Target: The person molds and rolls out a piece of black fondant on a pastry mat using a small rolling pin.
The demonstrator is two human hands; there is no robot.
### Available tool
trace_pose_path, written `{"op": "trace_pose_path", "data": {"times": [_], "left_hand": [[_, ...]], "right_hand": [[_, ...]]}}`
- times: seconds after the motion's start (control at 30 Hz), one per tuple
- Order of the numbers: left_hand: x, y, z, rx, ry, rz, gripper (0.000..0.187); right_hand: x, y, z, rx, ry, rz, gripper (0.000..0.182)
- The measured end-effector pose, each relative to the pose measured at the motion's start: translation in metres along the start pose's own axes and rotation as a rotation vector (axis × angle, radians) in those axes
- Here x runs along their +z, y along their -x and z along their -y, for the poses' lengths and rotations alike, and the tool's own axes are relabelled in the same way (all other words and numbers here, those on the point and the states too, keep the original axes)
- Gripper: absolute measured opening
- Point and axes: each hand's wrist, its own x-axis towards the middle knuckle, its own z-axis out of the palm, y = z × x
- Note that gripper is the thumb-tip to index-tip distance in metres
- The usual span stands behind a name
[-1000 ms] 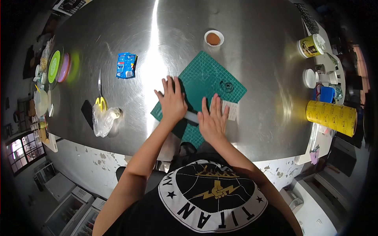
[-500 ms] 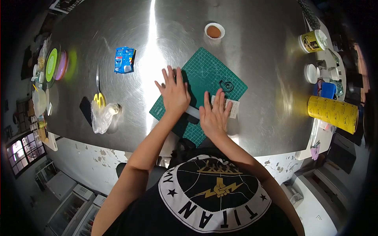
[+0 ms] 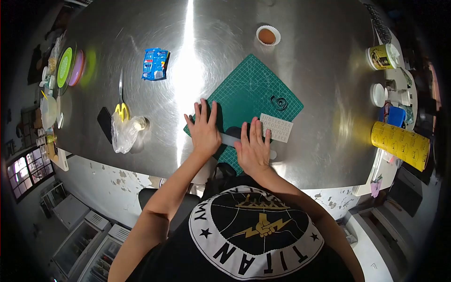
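Observation:
A pale, smooth rolling pin (image 3: 229,139) lies across the green cutting mat (image 3: 249,89), under both my palms. My left hand (image 3: 205,134) rests on its left part with fingers spread and straight. My right hand (image 3: 254,149) lies flat on its right part, fingers stretched out. A flat black piece (image 3: 233,131) shows just beyond the pin between my hands; the rest of it is hidden. Beside my right fingertips is a cream sheet of raised letters (image 3: 277,127). A black coiled strip (image 3: 279,103) sits on the mat's right corner.
On the steel table (image 3: 329,113) are a blue packet (image 3: 155,64), yellow-handled scissors (image 3: 122,111), a plastic bag (image 3: 124,134), a dark phone (image 3: 105,124) and a paper cup with brown contents (image 3: 267,36). A yellow roll (image 3: 400,144) and jars line the right edge.
My hands have drawn back towards my body, rolling the pin across the black piece, which now shows on its far side. The letter sheet is less covered. The view has shifted slightly.

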Motion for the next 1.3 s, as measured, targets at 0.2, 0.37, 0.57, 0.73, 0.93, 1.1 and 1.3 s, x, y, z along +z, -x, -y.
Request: {"op": "trace_pose_path", "data": {"times": [0.2, 0.37, 0.57, 0.73, 0.93, 1.1, 1.3], "left_hand": [[0.000, -0.037, -0.007, 0.057, 0.018, -0.066, 0.066], [0.006, -0.079, -0.028, 0.114, -0.047, -0.156, 0.060], [0.000, -0.015, -0.007, 0.086, 0.017, -0.200, 0.053], [0.002, 0.018, 0.017, 0.148, 0.478, -0.249, 0.055], [-0.002, 0.052, 0.010, 0.247, 0.723, -0.259, 0.061], [0.013, 0.040, -0.003, 0.576, 0.473, -0.078, 0.037], [0.015, 0.021, -0.012, 0.378, 0.483, -0.091, 0.023]], "right_hand": [[-0.004, -0.015, 0.000, 0.089, 0.003, -0.079, 0.054], [-0.012, -0.039, -0.018, 0.150, 0.134, -0.250, 0.054], [0.009, 0.001, 0.007, 0.017, -0.003, -0.184, 0.056], [0.015, 0.015, -0.004, -0.162, -0.054, -0.191, 0.054], [-0.006, 0.026, -0.035, -0.033, -0.224, -0.280, 0.040], [-0.037, 0.036, -0.080, 0.406, -0.409, -0.449, 0.038], [-0.035, 0.042, -0.126, 0.535, -0.173, -0.536, 0.038]]}}
